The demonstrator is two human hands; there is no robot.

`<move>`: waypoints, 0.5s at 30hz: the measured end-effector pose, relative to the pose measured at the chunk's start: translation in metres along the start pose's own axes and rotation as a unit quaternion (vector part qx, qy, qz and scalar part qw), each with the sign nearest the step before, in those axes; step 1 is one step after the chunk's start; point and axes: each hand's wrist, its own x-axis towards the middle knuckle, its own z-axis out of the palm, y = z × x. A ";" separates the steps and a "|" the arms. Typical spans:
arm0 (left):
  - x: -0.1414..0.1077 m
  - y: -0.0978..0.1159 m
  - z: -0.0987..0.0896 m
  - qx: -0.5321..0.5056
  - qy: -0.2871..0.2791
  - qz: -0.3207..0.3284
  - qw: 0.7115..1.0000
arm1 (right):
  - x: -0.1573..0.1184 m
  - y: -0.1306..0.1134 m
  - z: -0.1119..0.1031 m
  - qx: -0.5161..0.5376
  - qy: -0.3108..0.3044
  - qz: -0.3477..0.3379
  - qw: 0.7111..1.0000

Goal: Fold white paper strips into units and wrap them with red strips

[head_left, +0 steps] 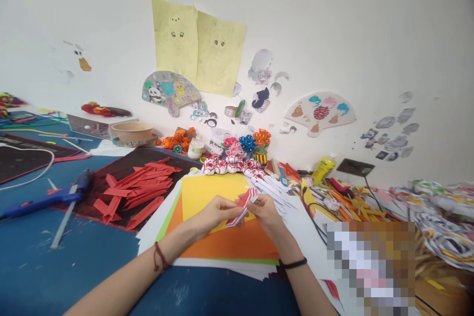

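Note:
Between my two hands is a folded red-and-white paper piece (237,218), tilted up to the right. My left hand (217,213) pinches its left side between thumb and fingers. The fingers of my right hand (267,212) are closed on its upper right part and hide some of it. Below both hands lie coloured paper sheets, with a yellow sheet (200,190) on top of an orange sheet (229,248). Folded red paper strips (148,187) are heaped to the left on a dark mat (128,162). White paper strips (276,191) lie just beyond my right hand.
A blue glue gun (48,200) rests at left. Along the wall stand a tan bowl (132,133), red-and-white paper pieces (218,164), bead-like flowers (247,144) and a yellow bottle (324,170). Paper scraps and a black cable (314,217) crowd the right side.

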 end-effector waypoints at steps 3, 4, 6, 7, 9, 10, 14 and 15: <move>-0.001 0.000 -0.002 -0.014 -0.014 -0.009 1.000 | 0.001 0.001 0.000 -0.003 0.003 -0.006 1.000; -0.001 0.000 -0.002 -0.021 -0.018 -0.011 1.000 | 0.001 0.001 0.000 -0.004 0.006 -0.007 1.000; -0.001 0.000 -0.002 -0.033 -0.027 -0.014 0.999 | 0.001 0.001 0.001 -0.005 0.013 -0.007 1.000; -0.001 -0.001 -0.002 -0.038 -0.030 -0.013 0.999 | 0.001 0.001 0.001 -0.003 0.015 -0.007 1.000; 0.000 -0.001 -0.002 -0.038 -0.034 -0.011 0.999 | 0.001 0.001 0.002 0.005 0.015 -0.009 1.000; 0.000 -0.001 -0.002 -0.036 -0.034 -0.010 0.999 | 0.001 0.001 0.003 0.010 0.014 -0.011 1.000; -0.001 0.000 -0.001 -0.023 -0.032 -0.019 0.999 | 0.000 0.000 0.003 0.015 0.014 -0.009 1.000; -0.002 0.001 0.000 -0.017 -0.029 -0.023 0.999 | 0.000 0.000 0.004 0.013 0.014 -0.009 1.000</move>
